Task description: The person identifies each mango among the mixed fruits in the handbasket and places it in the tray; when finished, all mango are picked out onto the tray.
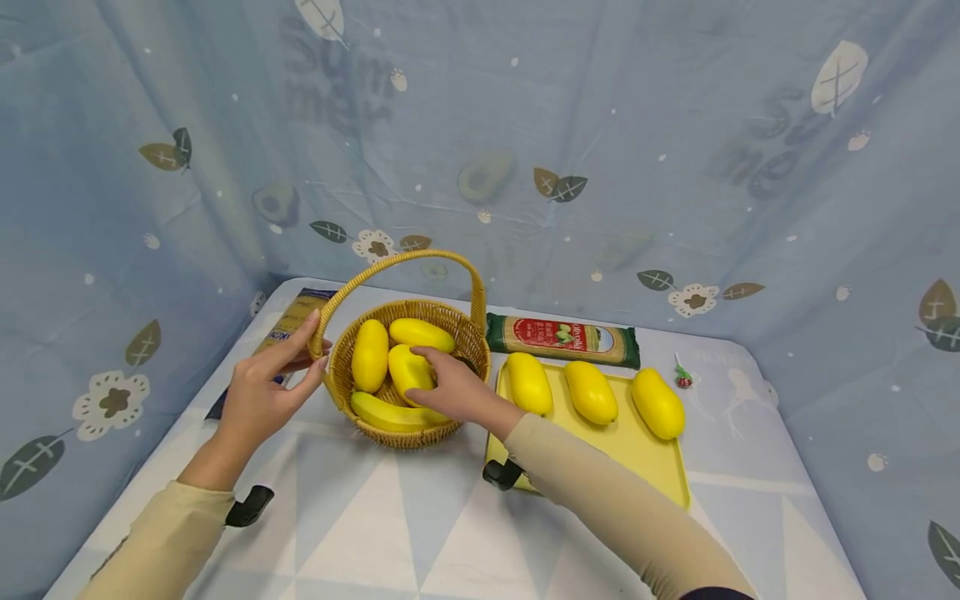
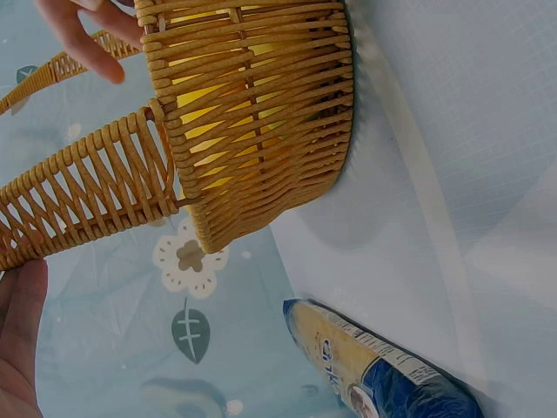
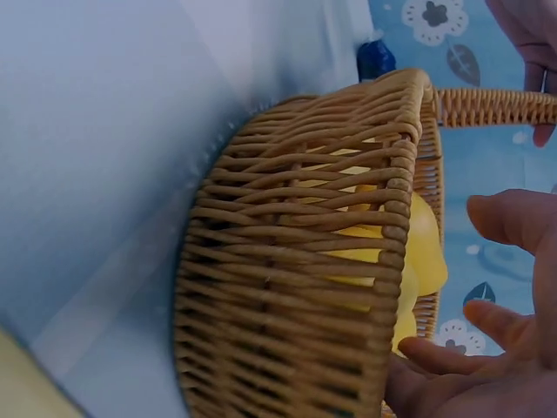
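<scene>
A wicker basket (image 1: 408,437) stands on the table, its handle (image 1: 438,257) upright. Inside lie several yellow fruits: a mango (image 1: 370,357) at the left, another mango (image 1: 422,334) at the back, one mango (image 1: 408,371) in the middle, and a banana (image 1: 397,414) along the front. My left hand (image 1: 258,392) pinches the left side of the handle between thumb and fingers. Over the basket, my right hand (image 1: 453,385) reaches in beside the middle mango. In the right wrist view its fingers (image 3: 500,322) look spread, not closed round a fruit.
A yellow tray (image 1: 637,458) to the right holds three mangoes (image 1: 591,392). Behind it lies a green-and-red spaghetti packet (image 1: 566,337). A blue-and-yellow packet (image 1: 292,321) is left of the basket. At the far right sits a small red-green item (image 1: 682,377). Curtains (image 1: 480,150) surround the table.
</scene>
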Tool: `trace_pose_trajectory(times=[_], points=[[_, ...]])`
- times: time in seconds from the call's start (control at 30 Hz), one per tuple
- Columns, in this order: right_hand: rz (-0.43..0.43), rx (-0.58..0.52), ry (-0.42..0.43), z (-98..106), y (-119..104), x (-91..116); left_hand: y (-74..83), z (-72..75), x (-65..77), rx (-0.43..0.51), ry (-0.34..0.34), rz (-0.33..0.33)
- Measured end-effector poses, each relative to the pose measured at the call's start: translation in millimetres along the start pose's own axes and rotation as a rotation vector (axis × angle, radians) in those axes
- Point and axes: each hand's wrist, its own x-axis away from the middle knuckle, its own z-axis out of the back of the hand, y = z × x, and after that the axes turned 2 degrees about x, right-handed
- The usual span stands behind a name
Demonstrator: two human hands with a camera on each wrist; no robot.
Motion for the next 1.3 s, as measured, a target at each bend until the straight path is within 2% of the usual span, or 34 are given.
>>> trace_pose_trajectory(times=[0.13, 0.37, 0.87, 1.17, 1.3], points=[[-0.054, 0.068, -0.028, -4, -5, -14, 1.0, -0.1, -1.2, 0.006, 0.007, -0.011], [-0.128, 0.138, -0.082, -5, -10, -29, -0.1, 0.2, -0.1, 0.001, -0.017, 0.015], [-0.131, 0.197, -0.033, -13, -9, -38, -0.6, 1.0, 0.6, -0.006, -0.030, 0.036], [-0.125, 0.162, 0.014, -15, -9, -31, -0.7, 0.0, 1.6, 0.005, -0.024, 0.027], [-0.113, 0.153, 0.031, -17, -7, -31, -1.0, -0.9, 1.2, 0.013, 0.000, 0.005]])
